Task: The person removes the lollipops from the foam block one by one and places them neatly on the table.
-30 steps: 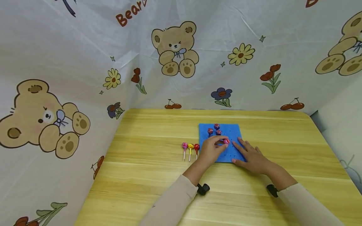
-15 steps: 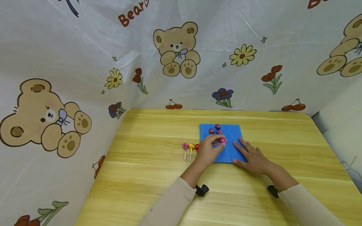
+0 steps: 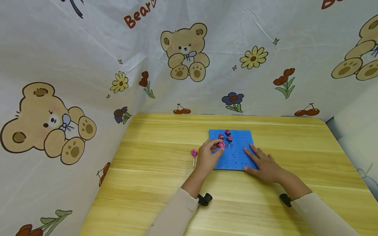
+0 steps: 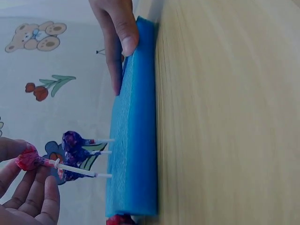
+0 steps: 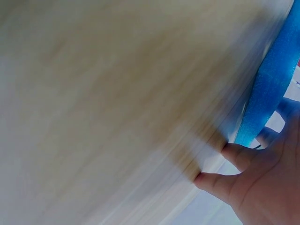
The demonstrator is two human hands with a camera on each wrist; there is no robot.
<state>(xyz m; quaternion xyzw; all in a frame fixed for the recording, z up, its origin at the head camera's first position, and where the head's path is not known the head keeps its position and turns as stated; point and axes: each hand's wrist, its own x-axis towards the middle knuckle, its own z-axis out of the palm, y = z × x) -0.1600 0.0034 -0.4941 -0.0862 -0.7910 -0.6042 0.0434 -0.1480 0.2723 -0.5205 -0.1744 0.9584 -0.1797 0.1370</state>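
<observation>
My left hand (image 3: 208,155) pinches a pink-red lollipop (image 3: 221,144) by its wrapped head, over the left part of a blue foam block (image 3: 240,141). In the left wrist view its white stick (image 4: 77,170) points toward the block's face; whether the tip touches cannot be told. Purple-wrapped lollipops (image 4: 71,140) stand with their sticks in the block, grouped near its far left corner. My right hand (image 3: 267,167) rests along the block's right edge, fingers spread and mostly straight. Small holes dot the block's top.
A pink lollipop (image 3: 194,152) lies on the wooden table (image 3: 159,157), left of the block. A red lollipop (image 4: 121,220) shows partly past the block's end. Behind the table hangs a bear-printed cloth (image 3: 189,95).
My left hand has moved left across the block with the pink-red lollipop, and now hides the yellow and red lollipops on the table. The right hand has stayed in place.
</observation>
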